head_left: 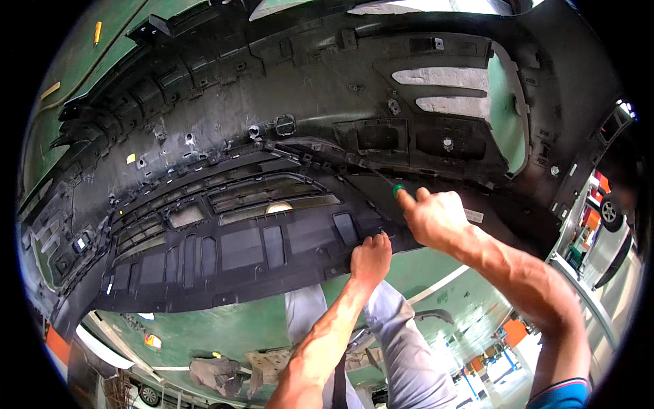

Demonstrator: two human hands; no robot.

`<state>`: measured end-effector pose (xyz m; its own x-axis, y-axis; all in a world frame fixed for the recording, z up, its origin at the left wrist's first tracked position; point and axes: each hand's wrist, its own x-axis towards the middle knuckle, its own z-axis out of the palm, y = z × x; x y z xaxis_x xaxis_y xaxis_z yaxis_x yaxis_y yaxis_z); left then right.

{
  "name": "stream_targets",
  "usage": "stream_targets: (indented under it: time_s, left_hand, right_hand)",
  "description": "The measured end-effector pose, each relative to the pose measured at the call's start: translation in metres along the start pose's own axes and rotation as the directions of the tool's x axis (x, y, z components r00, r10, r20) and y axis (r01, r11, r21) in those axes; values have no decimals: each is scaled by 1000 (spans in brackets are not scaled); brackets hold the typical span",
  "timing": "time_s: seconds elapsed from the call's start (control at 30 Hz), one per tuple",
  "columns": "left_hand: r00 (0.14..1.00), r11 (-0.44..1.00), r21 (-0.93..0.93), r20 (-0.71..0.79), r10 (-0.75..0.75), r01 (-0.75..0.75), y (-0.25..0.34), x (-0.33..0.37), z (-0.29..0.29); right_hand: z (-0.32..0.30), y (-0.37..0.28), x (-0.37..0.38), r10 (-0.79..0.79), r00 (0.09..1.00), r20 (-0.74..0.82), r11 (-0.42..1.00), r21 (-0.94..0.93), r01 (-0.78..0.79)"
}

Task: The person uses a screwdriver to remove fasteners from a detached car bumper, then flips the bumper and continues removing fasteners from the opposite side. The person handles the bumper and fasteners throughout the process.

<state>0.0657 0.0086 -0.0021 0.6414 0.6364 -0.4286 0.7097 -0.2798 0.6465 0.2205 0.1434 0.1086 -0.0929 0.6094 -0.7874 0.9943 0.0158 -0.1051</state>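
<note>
A large black car bumper cover [306, 82] lies with its inner side up, full of ribs, clips and openings. Along its near side runs a black grille panel [242, 249] with slots and rectangular recesses. My right hand [436, 217] is wrapped round a screwdriver [398, 190]; only the green end of its handle and a thin shaft show. That shaft slants up and left to the seam between panel and bumper cover, where its tip is hard to make out. My left hand [371, 259] is closed on the near edge of the grille panel, left of the right hand.
Green floor [238, 327] shows below the bumper, with dark plastic parts [214, 371] lying on it. A yellow object [98, 32] is on the floor at far left. To the right stand a metal rail [586, 296] and a light-coloured car [613, 249].
</note>
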Motion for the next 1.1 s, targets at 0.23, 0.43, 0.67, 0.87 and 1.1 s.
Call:
stream_targets:
  time_s: [0.23, 0.43, 0.67, 0.87, 1.1]
  left_hand:
    - [996, 999, 4, 76, -40, 40, -3, 0, 7]
    - [1000, 999, 34, -27, 6, -6, 1, 0, 5]
    - [1000, 998, 59, 18, 10, -11, -3, -3, 5]
    - [996, 999, 3, 83, -40, 40, -5, 0, 7]
    - [998, 999, -18, 53, -37, 38, -1, -5, 3]
  right_hand:
    - [21, -3, 9, 523, 755, 396, 67, 864, -500]
    - [0, 5, -1, -153, 982, -112, 980, -149, 136]
    - [29, 14, 18, 500, 820, 276, 166, 900, -404]
    - [15, 0, -8, 111, 973, -204, 980, 186, -73]
    - [20, 8, 11, 298, 948, -116, 800, 572, -181]
